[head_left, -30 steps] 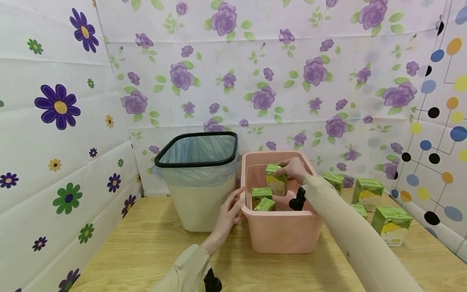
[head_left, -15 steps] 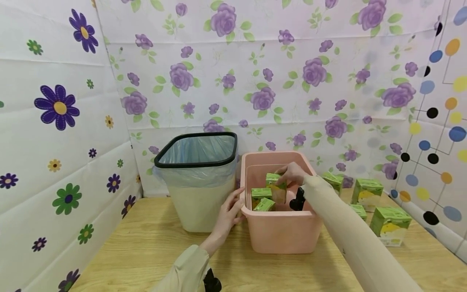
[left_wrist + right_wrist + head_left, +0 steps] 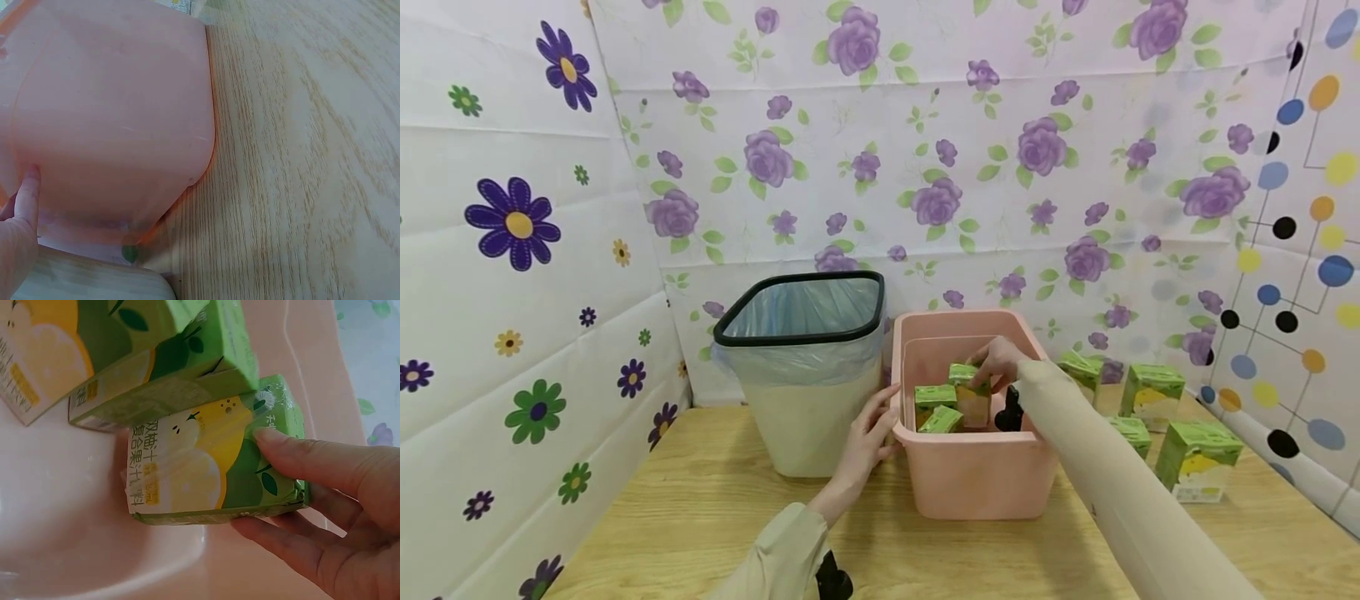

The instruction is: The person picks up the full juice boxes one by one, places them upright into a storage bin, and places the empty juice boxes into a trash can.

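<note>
My right hand (image 3: pixel 997 363) reaches down into a pink plastic bin (image 3: pixel 981 479) and holds a green juice box (image 3: pixel 972 406) between thumb and fingers. The right wrist view shows this held juice box (image 3: pixel 187 465) close beside another juice box (image 3: pixel 181 375), with its yellow fruit print facing the camera. Two more juice boxes, one upright (image 3: pixel 934 396) and one tilted (image 3: pixel 942 419), lie at the bin's left side. My left hand (image 3: pixel 865 442) rests against the bin's left rim with relaxed fingers; in the left wrist view its thumb (image 3: pixel 28 190) touches the bin's outer wall.
A cream bin (image 3: pixel 808 417) with a black rim and clear bag liner stands left of the pink one. Several juice boxes, including an upright one (image 3: pixel 1198 462), stand on the wooden table (image 3: pixel 715 508) to the right. Patterned sheets (image 3: pixel 820 150) close off the back and sides.
My right hand has lowered the juice box deeper into the pink bin, beside the others there. My left hand stays at the rim. The head view has shifted slightly.
</note>
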A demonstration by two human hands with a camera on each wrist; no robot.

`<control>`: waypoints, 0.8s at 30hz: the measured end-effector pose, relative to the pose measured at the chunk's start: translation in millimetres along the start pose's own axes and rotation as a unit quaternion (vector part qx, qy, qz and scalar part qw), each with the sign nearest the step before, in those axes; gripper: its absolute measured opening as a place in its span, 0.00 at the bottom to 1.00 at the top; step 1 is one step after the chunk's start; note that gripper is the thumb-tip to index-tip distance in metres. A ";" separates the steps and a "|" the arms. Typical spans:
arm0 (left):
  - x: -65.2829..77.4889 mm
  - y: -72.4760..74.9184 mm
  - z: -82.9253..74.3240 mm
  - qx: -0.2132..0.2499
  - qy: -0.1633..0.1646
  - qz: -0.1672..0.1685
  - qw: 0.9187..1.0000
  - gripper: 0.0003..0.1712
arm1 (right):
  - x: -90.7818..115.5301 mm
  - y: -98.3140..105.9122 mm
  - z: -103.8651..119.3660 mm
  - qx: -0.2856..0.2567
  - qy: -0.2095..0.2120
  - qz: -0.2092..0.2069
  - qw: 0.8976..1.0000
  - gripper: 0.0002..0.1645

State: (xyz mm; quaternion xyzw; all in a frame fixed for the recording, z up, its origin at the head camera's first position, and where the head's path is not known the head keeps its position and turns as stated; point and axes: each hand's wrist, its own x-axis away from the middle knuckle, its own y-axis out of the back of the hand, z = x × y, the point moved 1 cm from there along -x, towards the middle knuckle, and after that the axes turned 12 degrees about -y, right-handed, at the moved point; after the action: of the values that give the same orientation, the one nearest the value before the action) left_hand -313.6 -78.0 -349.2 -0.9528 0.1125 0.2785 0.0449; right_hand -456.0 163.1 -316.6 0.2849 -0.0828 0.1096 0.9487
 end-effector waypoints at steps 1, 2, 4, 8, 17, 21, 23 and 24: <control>-0.1 0.1 0.0 0.000 -0.001 0.000 1.000 0.25 | 0.0 -0.3 0.3 0.002 -0.002 -0.002 1.000 0.30; -0.4 0.2 0.0 0.002 -0.002 0.000 1.000 0.25 | -0.5 -0.4 0.4 0.006 -0.003 -0.004 1.000 0.30; -0.8 0.4 0.3 0.004 -0.003 0.000 1.000 0.25 | -1.6 -0.3 -0.5 0.014 -0.003 -0.004 1.000 0.29; -1.0 0.4 1.1 0.009 -0.002 -0.001 1.000 0.25 | -1.0 -0.3 -2.6 0.027 -0.003 0.008 1.000 0.30; -0.5 0.9 -0.5 0.008 -0.001 -0.002 1.000 0.25 | -0.1 -2.3 -1.3 0.055 -0.006 -0.006 0.998 0.29; -0.5 0.5 -0.7 0.009 0.000 -0.001 1.000 0.25 | -1.8 -2.1 -1.9 0.071 -0.002 -0.012 0.997 0.28; -0.4 0.3 -0.4 0.008 0.001 -0.002 1.000 0.25 | -1.6 -2.1 -1.1 0.087 0.000 -0.013 0.996 0.29; -0.4 0.3 -0.2 0.009 0.001 -0.003 1.000 0.25 | -1.3 -2.0 -0.4 0.095 0.000 -0.015 0.995 0.29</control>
State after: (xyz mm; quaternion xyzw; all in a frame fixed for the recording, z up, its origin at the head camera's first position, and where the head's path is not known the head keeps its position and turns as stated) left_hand -313.8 -78.2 -348.8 -0.9530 0.1122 0.2764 0.0537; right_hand -456.7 161.5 -318.2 0.3749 -0.0678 0.1026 0.9189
